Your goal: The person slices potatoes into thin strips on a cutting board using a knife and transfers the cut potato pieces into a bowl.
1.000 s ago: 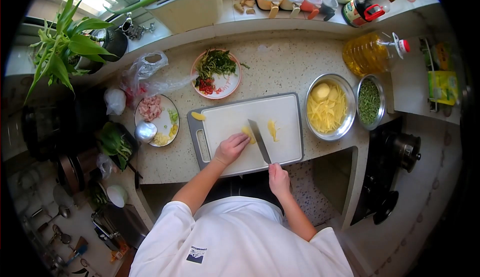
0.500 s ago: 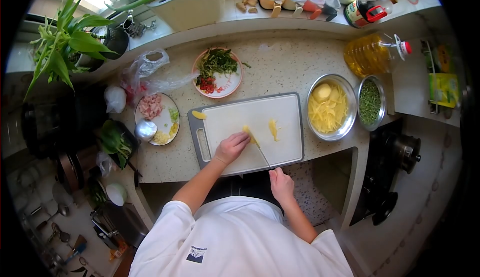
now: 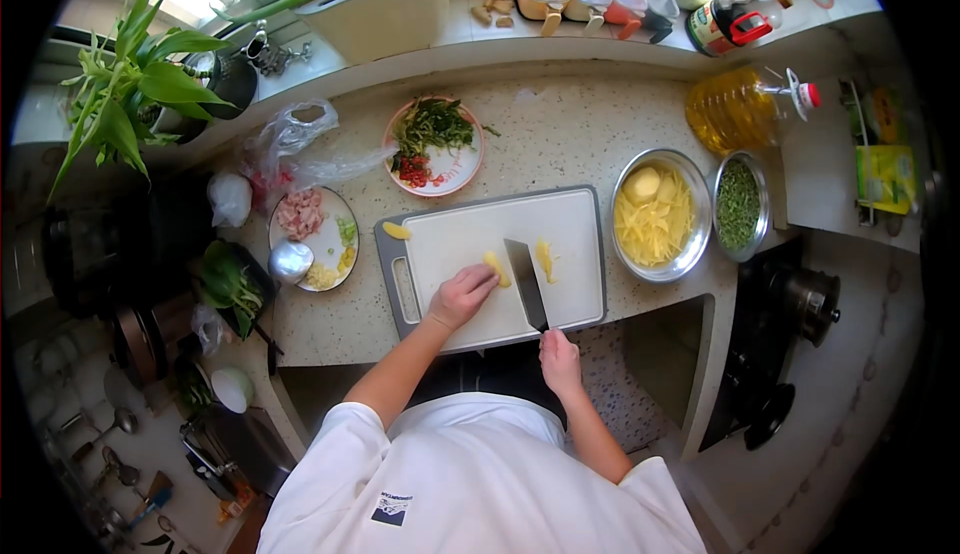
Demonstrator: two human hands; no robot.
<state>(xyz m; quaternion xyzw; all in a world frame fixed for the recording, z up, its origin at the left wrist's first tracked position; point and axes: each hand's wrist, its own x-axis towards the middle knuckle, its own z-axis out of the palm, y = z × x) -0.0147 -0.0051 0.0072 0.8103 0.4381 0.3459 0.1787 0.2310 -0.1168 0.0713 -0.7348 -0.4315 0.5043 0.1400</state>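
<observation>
My left hand (image 3: 463,296) presses a small stack of yellow potato slices (image 3: 497,268) onto the white cutting board (image 3: 450,244), fingers bunched together. In my right hand (image 3: 560,362) is the handle of a cleaver (image 3: 527,286). Its broad blade lies turned flat over the board, just right of the slices and apart from my left fingers. Beyond the blade is a little pile of cut potato strips (image 3: 545,261). Another potato piece (image 3: 397,231) rests at the board's upper left corner.
Right of the board stand a metal bowl of potato shreds (image 3: 655,271), a bowl of chopped greens (image 3: 740,204) and an oil bottle (image 3: 735,112). Behind it is a plate of peppers (image 3: 452,176); to the left, a plate (image 3: 325,224) with meat and a spoon (image 3: 291,261).
The cleaver has come away from the slices to the right, and its blade has tilted from edge-on to showing its flat side. My left hand has stayed on the slices.
</observation>
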